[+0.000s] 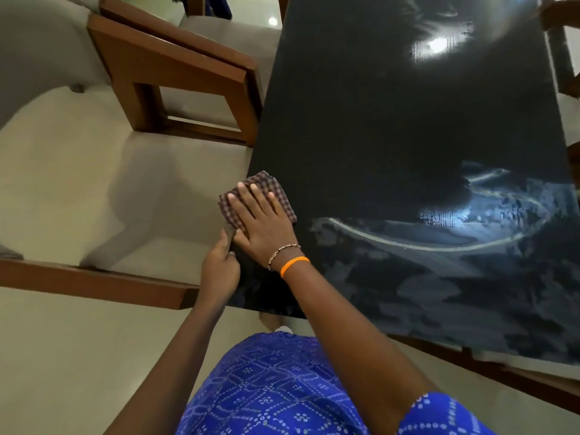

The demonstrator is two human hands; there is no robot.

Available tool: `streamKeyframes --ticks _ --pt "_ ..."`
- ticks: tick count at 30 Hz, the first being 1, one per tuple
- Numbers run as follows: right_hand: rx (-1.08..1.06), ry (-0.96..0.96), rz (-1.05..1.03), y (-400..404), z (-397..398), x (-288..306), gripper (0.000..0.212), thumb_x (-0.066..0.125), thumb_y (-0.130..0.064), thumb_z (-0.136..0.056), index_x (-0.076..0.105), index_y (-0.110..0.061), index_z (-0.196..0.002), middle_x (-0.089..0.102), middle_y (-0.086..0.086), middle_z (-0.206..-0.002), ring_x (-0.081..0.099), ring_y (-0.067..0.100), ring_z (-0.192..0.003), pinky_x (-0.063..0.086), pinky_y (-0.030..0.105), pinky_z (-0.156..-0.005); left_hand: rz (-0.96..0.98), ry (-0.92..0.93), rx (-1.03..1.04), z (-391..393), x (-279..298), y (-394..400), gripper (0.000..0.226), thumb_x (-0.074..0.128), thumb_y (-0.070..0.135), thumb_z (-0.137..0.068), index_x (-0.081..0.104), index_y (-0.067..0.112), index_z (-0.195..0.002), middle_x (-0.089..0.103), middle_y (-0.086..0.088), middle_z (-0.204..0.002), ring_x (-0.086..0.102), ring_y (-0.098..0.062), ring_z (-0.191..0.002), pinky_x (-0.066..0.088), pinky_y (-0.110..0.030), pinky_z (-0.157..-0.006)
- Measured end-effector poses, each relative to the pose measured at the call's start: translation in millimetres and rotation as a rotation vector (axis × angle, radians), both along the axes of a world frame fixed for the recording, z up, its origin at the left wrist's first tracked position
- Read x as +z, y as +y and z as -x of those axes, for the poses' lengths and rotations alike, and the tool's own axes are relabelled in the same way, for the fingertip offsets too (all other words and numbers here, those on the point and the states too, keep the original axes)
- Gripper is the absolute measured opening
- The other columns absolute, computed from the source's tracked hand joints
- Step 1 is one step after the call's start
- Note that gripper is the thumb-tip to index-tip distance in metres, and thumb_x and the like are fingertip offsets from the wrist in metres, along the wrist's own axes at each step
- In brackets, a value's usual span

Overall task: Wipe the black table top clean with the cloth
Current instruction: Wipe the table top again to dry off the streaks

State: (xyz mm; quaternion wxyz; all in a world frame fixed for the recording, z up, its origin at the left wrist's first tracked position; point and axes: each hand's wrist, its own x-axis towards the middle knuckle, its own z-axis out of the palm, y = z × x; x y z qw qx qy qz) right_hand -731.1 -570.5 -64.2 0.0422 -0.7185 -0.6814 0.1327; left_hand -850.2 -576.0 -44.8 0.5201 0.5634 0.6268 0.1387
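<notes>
The black table top fills the right half of the view, glossy, with pale wipe streaks and smears near its front right. A red-and-white checked cloth lies folded at the table's left edge. My right hand presses flat on the cloth, fingers spread, with an orange band and a bead bracelet at the wrist. My left hand sits just below it against the table's left edge, fingers curled and thumb up by the cloth's near corner. Whether it grips the edge or the cloth is unclear.
Wooden-armed chairs with beige cushions stand close along the table's left side. Another wooden arm crosses just left of my left hand. The pale tiled floor lies below. More wooden furniture borders the right edge.
</notes>
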Motion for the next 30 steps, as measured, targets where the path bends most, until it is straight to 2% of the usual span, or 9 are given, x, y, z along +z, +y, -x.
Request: streamKeyframes --ticks 4,8,12,15,18,21,26,28,30 --pt "-0.119 0.025 -0.025 -31.6 -40.8 1.0 0.070 0.041 -0.037 -0.087 0.015 -0.025 -0.150 0.009 -0.002 -0.160 0.005 0.018 -0.148 0.000 0.040 -0.118 -0.025 0.021 -0.062 0.0 5.1 -14.1 0.061 0.039 0.001 -0.090 0.023 0.018 -0.147 0.034 -0.005 -0.149 0.033 -0.019 -0.135 0.028 -0.025 -0.103" --pt "-0.454 -0.009 -0.027 -87.0 -111.3 4.2 0.071 0.034 -0.038 -0.081 0.017 -0.026 -0.149 0.012 -0.001 -0.160 0.010 0.020 -0.148 0.007 0.041 -0.117 0.007 0.011 -0.095 -5.4 11.1 -22.2 0.065 0.043 0.006 -0.091 0.016 0.023 -0.147 0.033 -0.003 -0.149 0.034 -0.022 -0.134 0.033 -0.032 -0.102" --pt "-0.796 -0.080 0.000 -151.1 -172.7 7.2 0.073 0.027 -0.039 -0.079 0.017 -0.022 -0.150 0.011 0.003 -0.160 0.012 0.021 -0.147 0.008 0.041 -0.118 0.045 -0.011 -0.115 -3.1 12.7 -21.6 0.066 0.043 0.009 -0.092 0.012 0.025 -0.148 0.030 -0.002 -0.150 0.033 -0.024 -0.135 0.035 -0.043 -0.108" --pt "-0.939 -0.072 0.013 -174.2 -182.8 5.2 0.068 0.030 -0.038 -0.086 0.014 -0.019 -0.150 0.008 0.004 -0.160 0.008 0.024 -0.148 0.005 0.046 -0.120 0.063 -0.037 -0.101 4.5 11.6 -22.0 0.063 0.041 0.008 -0.093 0.014 0.025 -0.147 0.027 -0.002 -0.152 0.031 -0.023 -0.137 0.035 -0.046 -0.109" --pt "-1.035 -0.057 0.014 -160.9 -162.7 2.3 0.067 0.040 -0.030 -0.092 0.011 -0.015 -0.151 0.006 0.008 -0.160 0.004 0.028 -0.147 0.003 0.050 -0.119 0.051 -0.062 -0.085 13.0 10.0 -25.6 0.059 0.038 0.006 -0.094 0.019 0.024 -0.147 0.028 -0.001 -0.153 0.030 -0.022 -0.138 0.035 -0.045 -0.109" --pt "-0.986 -0.043 0.017 -133.4 -122.0 1.1 0.069 0.040 -0.030 -0.091 0.008 -0.015 -0.151 0.003 0.009 -0.160 0.002 0.028 -0.148 0.000 0.049 -0.118 0.071 -0.106 -0.039 20.0 10.6 -29.0 0.056 0.035 0.003 -0.094 0.025 0.022 -0.146 0.033 -0.001 -0.151 0.032 -0.021 -0.137 0.035 -0.044 -0.110" --pt "-0.653 0.021 0.017 -81.7 -17.4 0.1 0.073 0.039 -0.035 -0.090 0.003 -0.016 -0.151 -0.002 0.009 -0.160 -0.004 0.029 -0.148 -0.005 0.047 -0.118 0.098 -0.166 0.056 38.7 12.3 -37.5 0.057 0.030 -0.006 -0.087 0.040 0.014 -0.140 0.046 -0.002 -0.142 0.042 -0.017 -0.129 0.036 -0.036 -0.109" --pt "-0.475 0.055 0.032 -64.2 25.2 1.0 0.071 0.037 -0.035 -0.091 0.001 -0.016 -0.150 -0.004 0.008 -0.160 -0.006 0.028 -0.148 -0.008 0.047 -0.117 0.104 -0.191 0.084 47.2 11.5 -43.5 0.056 0.031 -0.008 -0.085 0.046 0.011 -0.136 0.051 -0.002 -0.137 0.049 -0.013 -0.122 0.041 -0.028 -0.103" --pt "-0.305 0.062 0.047 -56.1 58.1 1.3 0.070 0.036 -0.036 -0.093 0.000 -0.017 -0.150 -0.006 0.007 -0.160 -0.008 0.026 -0.148 -0.012 0.044 -0.116 0.102 -0.210 0.091 54.8 12.0 -51.4 0.058 0.033 -0.011 -0.081 0.052 0.012 -0.131 0.057 0.000 -0.128 0.055 -0.007 -0.111 0.045 -0.017 -0.090"
